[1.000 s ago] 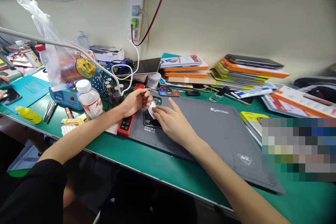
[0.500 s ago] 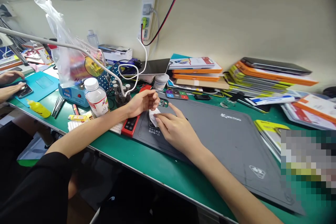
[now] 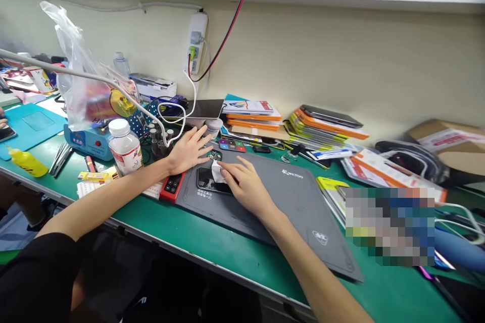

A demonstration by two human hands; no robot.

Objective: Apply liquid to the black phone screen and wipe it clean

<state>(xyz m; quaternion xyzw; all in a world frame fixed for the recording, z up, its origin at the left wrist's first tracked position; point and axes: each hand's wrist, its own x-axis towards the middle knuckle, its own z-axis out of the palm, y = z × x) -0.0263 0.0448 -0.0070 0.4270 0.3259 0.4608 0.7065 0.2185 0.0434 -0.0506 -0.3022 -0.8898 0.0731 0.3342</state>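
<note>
One dark phone (image 3: 205,180), lying flat near the left end of the grey mat (image 3: 303,212) on the green desk (image 3: 223,247), long axis running roughly side to side, right end partly hidden beneath the nearer right-hand grip (image 3: 246,184). Right-hand grip: narrow, fingers closed on a white wipe (image 3: 217,172), tissue or cloth not clear, set against the phone's upper face, with the visible phone lying to the left of the knuckles. Left-hand grip (image 3: 188,150): wide, empty, fingers spread, just past the phone's far left corner, behind the red panel device (image 3: 172,186).
</note>
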